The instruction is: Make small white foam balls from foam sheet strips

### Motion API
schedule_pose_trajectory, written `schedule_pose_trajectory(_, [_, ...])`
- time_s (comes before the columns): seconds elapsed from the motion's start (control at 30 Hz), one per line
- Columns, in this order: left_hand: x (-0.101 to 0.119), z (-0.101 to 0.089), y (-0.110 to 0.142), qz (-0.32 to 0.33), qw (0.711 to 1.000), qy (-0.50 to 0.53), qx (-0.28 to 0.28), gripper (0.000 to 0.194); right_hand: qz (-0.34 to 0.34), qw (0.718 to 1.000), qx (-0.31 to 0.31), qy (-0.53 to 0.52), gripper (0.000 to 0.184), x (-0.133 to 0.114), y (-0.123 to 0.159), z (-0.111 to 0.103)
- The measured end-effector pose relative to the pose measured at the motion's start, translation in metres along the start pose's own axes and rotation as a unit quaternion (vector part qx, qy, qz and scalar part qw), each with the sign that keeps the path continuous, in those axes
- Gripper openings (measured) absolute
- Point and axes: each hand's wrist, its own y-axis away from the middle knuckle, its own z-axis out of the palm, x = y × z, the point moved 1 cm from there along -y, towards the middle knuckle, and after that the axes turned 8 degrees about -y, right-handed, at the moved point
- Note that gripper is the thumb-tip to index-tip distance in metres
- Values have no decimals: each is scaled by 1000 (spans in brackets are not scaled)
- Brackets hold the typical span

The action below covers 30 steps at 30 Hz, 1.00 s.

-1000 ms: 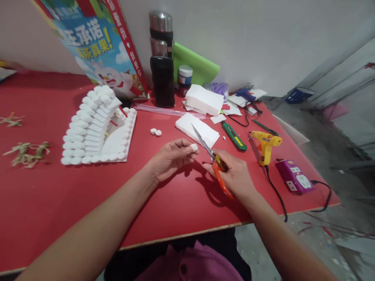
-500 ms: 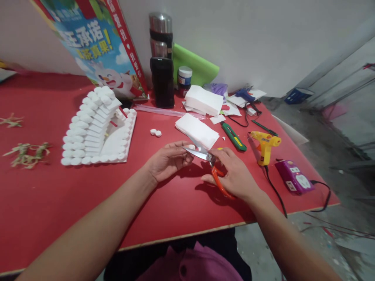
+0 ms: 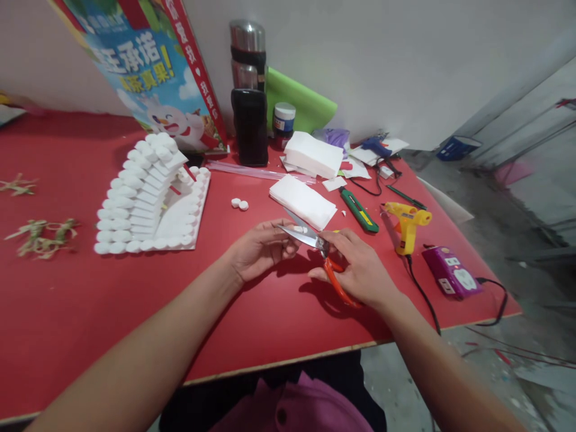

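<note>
Scissors (image 3: 321, 243) are held above the red table (image 3: 243, 327), just short of the papers (image 3: 303, 201), their long axis slanting from the handles at the near right to the tips at the far left. Both blades point toward the left hand (image 3: 265, 247), parted in a narrow V, with a white piece (image 3: 300, 229) showing between them. The right hand (image 3: 357, 264) is clamped around the orange handles. The left fingertips are pinched together on the white piece, partly hidden by the nearer blade.

Left of the papers lie two white discs (image 3: 239, 204), side by side and touching. Right of the papers, a green cutter (image 3: 359, 210) lies slanted, its yellow-marked end nearer the person. Farther right are a yellow glue gun (image 3: 407, 225), nozzle leftward, and a purple box (image 3: 451, 273). Well to the left sits a white model (image 3: 128, 207); behind, a phone (image 3: 250, 129) stands upright before a flask (image 3: 247, 39).
</note>
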Motion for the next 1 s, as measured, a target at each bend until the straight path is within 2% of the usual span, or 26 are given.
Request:
schedule_pose_trajectory(0.23, [0, -1, 2, -15, 999, 31, -4, 15, -25, 999, 46, 11, 58, 3, 0, 8])
schedule_pose_trajectory(0.37, [0, -1, 1, -21, 999, 38, -8, 14, -42, 997, 54, 24, 57, 4, 0, 8])
schedule_pose_trajectory(0.57, [0, 0, 2, -28, 998, 51, 14, 13, -33, 998, 47, 16, 58, 4, 0, 8])
schedule_pose_trajectory(0.77, [-1, -2, 1, -26, 999, 44, 12, 4, -41, 997, 60, 28, 54, 3, -1, 10])
schedule_pose_trajectory(1.0, [1, 0, 1, -39, 998, 48, 26, 6, -44, 996, 69, 40, 52, 2, 0, 11])
